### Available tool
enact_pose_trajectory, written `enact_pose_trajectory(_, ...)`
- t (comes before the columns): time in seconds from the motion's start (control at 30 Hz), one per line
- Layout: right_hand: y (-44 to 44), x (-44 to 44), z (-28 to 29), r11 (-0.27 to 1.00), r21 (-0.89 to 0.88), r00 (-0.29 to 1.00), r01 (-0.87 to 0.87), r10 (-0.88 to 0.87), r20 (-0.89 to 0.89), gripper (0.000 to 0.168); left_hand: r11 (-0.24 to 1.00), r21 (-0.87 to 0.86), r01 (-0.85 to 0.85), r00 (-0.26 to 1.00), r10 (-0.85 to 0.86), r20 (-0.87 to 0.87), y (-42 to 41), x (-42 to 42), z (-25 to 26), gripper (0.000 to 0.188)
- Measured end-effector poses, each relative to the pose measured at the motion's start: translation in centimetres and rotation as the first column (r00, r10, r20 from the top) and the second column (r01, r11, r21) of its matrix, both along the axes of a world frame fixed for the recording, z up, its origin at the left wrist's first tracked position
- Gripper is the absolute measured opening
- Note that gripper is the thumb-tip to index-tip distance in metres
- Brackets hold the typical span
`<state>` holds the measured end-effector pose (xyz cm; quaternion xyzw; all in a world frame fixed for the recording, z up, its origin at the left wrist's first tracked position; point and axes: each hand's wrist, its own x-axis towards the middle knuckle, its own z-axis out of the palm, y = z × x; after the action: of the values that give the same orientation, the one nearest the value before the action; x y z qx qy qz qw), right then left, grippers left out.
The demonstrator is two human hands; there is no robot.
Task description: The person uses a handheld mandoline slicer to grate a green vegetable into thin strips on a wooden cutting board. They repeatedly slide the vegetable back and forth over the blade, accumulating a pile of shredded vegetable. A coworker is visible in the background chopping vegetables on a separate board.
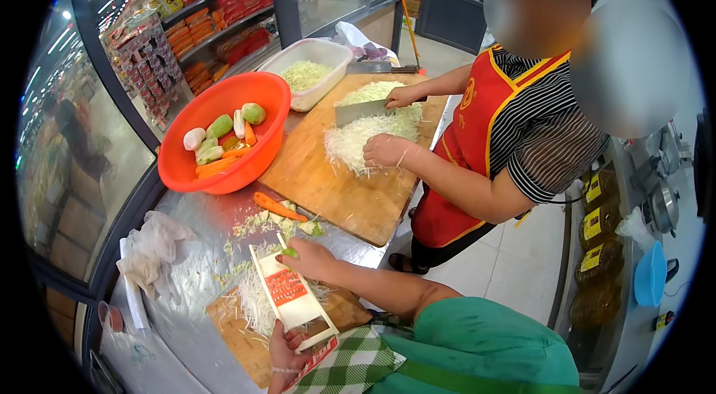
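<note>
My left hand (288, 346) grips the lower end of a white mandoline grater (299, 310) with an orange blade plate. The grater slants over a pile of white vegetable shreds (254, 304) on a small wooden board (238, 352). My right hand (307, 260) is at the grater's upper part, closed on a green vegetable piece (290, 252) that the fingers mostly hide. Just beyond the grater, a carrot (278, 206) and green-white scraps (268, 222) lie on the metal table (190, 260).
An orange basin (224, 187) holds carrots and peeled vegetables. Behind it stands a white tub (313, 100) of shreds. On the right, a co-worker in a red apron (475, 137) holds a cleaver (361, 110) over shreds on a large board (358, 215). Plastic bags (154, 248) lie at left.
</note>
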<state>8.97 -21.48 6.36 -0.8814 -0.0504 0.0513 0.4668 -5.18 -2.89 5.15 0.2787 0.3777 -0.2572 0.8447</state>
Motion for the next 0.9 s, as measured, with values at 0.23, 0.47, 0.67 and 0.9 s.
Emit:
enact_pose_trajectory(0.23, -0.2, -1.2, -1.0, 0.996, 0.023, 0.988, -0.090, 0.086, 0.129, 0.036, 1.000, 0.005, -0.021, 1.000, 0.021, -0.004, -0.5, 0.0, 0.1, 0.025)
enact_pose_trajectory(0.47, 0.7, -2.2, 0.5, 0.971, -0.137, 0.968, -0.197, 0.215, 0.129, 0.034, 1.000, -0.023, -0.001, 1.000, 0.002, 0.015, -0.4, 0.0, 0.7, 0.024)
enact_pose_trajectory(0.67, 1.4, -2.5, 0.1, 0.962, -0.126, 0.926, -0.242, 0.268, 0.266, 0.030, 1.000, -0.008, 0.013, 1.000, -0.013, 0.026, -0.4, 0.0, 0.7, 0.023)
enact_pose_trajectory(0.9, 2.1, -1.9, -0.6, 0.931, -0.234, 0.823, -0.281, 0.359, 0.440, 0.029, 1.000, -0.022, -0.013, 1.000, 0.013, 0.024, -0.5, 0.0, 0.3, 0.022)
